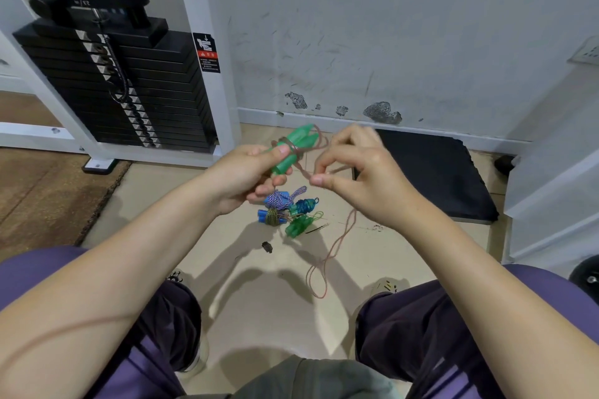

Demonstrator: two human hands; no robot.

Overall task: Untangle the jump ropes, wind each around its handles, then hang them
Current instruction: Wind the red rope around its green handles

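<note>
The left hand (246, 173) holds a pair of green handles (293, 149) side by side, its fingers curled round them and the thumb pressing the first turns of a thin brown rope (337, 243) against the plastic. The right hand (353, 172), just right of the handles, pinches the same rope between thumb and forefinger; from there the rope hangs down and trails in loose loops on the floor (259, 285) below the handles.

The handles look like light, hard, smooth plastic, so the turns will probably slide towards the tapered ends unless the thumb keeps them pinned at the middle. The rope seems thin, soft and limp, with no spring of its own; it is best held close to the handles and kept lightly taut, fed through the pinch as each turn goes on. How many turns are already on is hard to tell, as motion blurs that spot.

Below the handles, on the floor, lie four small bundles (287, 210) of rope already wound on blue and green handles. A weight stack (129, 81) stands to the left of the handles.
</note>
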